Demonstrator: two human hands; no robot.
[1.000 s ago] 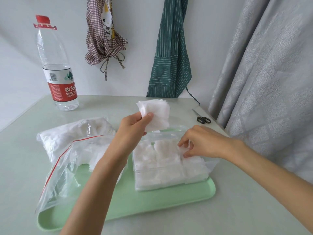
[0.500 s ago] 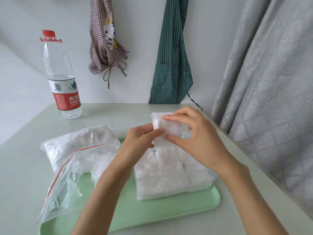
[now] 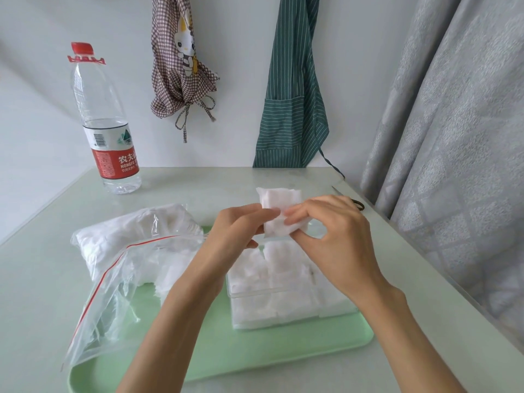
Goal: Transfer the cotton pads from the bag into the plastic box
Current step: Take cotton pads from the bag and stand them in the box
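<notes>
currently i judge the transfer mostly done: my left hand (image 3: pixel 238 228) and right hand (image 3: pixel 334 239) both pinch a small white cotton pad stack (image 3: pixel 279 214) above the nearly full clear plastic box (image 3: pixel 286 296), while more pads remain in the transparent red-zip bag (image 3: pixel 127 251).

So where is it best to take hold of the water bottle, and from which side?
Grip the bottle around its labelled lower body, coming from the front or right. It stands upright and alone at the table's far left, and the clear upper part tapers to a narrow cap.
</notes>
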